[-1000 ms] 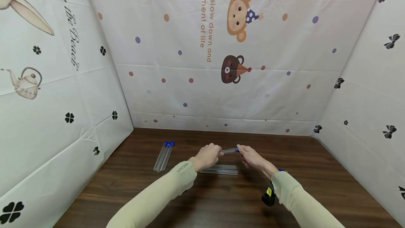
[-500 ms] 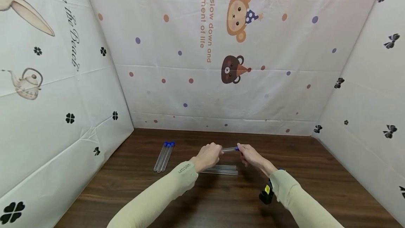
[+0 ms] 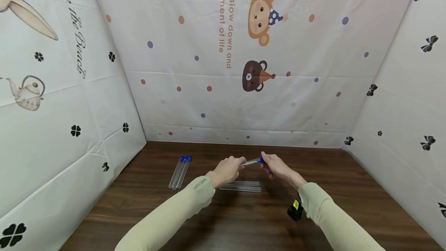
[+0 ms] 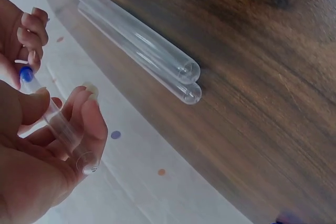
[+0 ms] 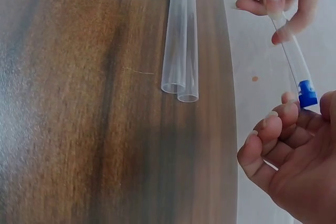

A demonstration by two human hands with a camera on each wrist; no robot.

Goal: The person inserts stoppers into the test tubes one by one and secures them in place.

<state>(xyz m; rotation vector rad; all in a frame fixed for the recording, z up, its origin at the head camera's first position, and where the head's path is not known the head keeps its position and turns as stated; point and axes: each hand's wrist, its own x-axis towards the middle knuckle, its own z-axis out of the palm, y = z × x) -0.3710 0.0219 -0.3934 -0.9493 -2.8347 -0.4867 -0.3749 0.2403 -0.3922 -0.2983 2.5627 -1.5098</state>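
My left hand (image 3: pixel 227 170) grips a clear test tube (image 3: pixel 251 162) above the table, its thumb laid along the glassy wall. In the left wrist view the tube's rounded end (image 4: pixel 88 163) shows by the palm. A blue cap (image 5: pixel 308 95) sits in the tube's mouth. My right hand (image 3: pixel 277 169) holds that cap at its end between thumb and forefinger, the other fingers loosely bent. Below the hands lie two uncapped test tubes (image 5: pixel 176 40) side by side, their open mouths toward the right.
Several test tubes with blue caps (image 3: pixel 180 172) lie together at the back left of the brown wooden table (image 3: pixel 244 224). A patterned white cloth (image 3: pixel 209 104) hangs behind and on both sides. A black device with a yellow mark (image 3: pixel 295 208) is at my right wrist.
Both hands have risen slightly, the right one more. The tube now slopes more, with its capped end higher. The tubes on the table have stayed put.
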